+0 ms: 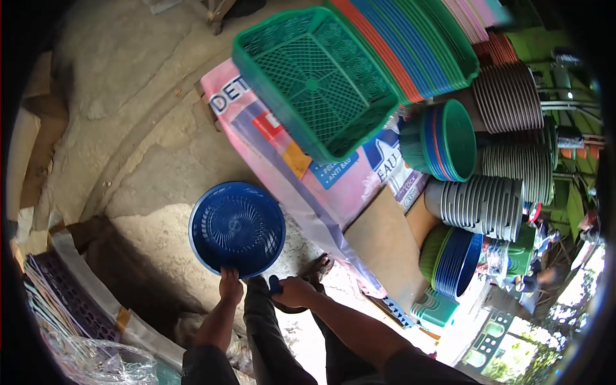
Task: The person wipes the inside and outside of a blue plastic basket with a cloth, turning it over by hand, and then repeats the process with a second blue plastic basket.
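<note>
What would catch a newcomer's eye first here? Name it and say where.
Probably the bright green basket, lying over a pink printed sheet near the top centre. Next is the round blue basket left of centre, with the left hand at its rim. Toward the right, a nested stack of grey containers stands out.

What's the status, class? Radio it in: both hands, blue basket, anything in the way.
Left fingers gripping blue basket at its near rim. Right fingers around small blue item, unidentified. Pink wrapping nearby, seemingly not blocking.
</note>
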Demonstrator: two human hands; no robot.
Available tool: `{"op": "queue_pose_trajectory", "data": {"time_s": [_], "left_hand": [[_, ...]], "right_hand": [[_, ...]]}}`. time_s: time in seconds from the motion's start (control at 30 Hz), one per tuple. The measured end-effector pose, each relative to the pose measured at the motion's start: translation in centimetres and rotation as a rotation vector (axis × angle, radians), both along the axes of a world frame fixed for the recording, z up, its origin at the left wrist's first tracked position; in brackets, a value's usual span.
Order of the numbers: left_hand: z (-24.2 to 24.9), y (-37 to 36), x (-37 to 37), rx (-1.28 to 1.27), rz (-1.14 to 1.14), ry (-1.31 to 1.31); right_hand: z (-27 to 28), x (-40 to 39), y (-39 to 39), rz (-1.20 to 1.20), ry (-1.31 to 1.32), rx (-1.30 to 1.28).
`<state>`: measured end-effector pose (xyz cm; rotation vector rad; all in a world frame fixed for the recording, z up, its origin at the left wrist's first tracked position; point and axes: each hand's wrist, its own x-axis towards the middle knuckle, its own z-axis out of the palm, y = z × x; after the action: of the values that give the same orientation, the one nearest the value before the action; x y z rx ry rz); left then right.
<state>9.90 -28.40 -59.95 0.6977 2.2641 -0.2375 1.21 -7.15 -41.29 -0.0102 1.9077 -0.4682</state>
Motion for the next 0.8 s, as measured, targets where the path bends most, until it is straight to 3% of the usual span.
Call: {"op": "queue_pose_trajectory", "data": {"time_s": [0.03, 0.07, 0.13, 0.17, 0.33, 0.4, 0.43, 0.47, 0.53, 0.57, 0.6, 0.7, 0.73, 0.8], "left_hand": [[-0.5, -0.3, 0.2, 0.176, 0.188, 0.053], [0.0, -0.2, -0.3, 0.17, 0.198, 0.048], [3.0, -0.3, -2.0, 0.391, 0.33, -0.187], [4.7, -0.9, -2.5, 0.463, 0.069, 0.034], [15.3, -0.3, -6.5, 0.604, -0.06, 0.011], [20.2, -0.1, -7.9, 0.864, 0.189, 0.165], [21.9, -0.1, -8.6, 0.826, 0.335, 0.095], [24.2, 0.3, -9.4, 0.812, 0.317, 0.119], [29.2, 1.6, -11.2, 1.334, 1.331, -0.047], [31.4, 1.7, -12.5, 1.349, 1.303, 0.002], [33.5, 2.0, -13.3, 1.354, 1.454, -0.006], [38.4, 3.5, -14.3, 1.368, 1.912, -0.082], [39.4, 4.0, -14.2, 1.404, 1.808, -0.208], [43.1, 6.0, -13.7, 1.264, 1.601, -0.318]], "right_hand": [[-0.6, 0.8, 0.0, 0.014, -0.011, -0.001], [-1.5, 1.7, 0.4, 0.024, -0.04, 0.034], [-1.3, 2.2, 1.1, 0.058, -0.08, 0.074], [-0.5, 2.1, 1.2, 0.014, -0.044, 0.09], [4.2, 0.5, 3.0, -0.177, 0.051, 0.097], [6.2, 0.2, 4.6, -0.219, 0.168, 0.056], [7.6, 0.1, 5.2, -0.233, 0.235, 0.082], [9.6, -0.5, 5.9, -0.259, 0.194, 0.082], [13.3, -0.8, 7.2, -0.286, 0.255, 0.117], [15.0, -0.9, 7.6, -0.36, 0.286, 0.074], [17.6, -1.5, 7.5, -0.43, 0.316, 0.029], [25.5, -1.9, 6.8, -0.594, 0.778, -0.208], [28.7, -1.7, 6.1, -0.69, 0.899, -0.317], [32.1, -1.5, 5.6, -0.516, 1.377, -0.414]]}}
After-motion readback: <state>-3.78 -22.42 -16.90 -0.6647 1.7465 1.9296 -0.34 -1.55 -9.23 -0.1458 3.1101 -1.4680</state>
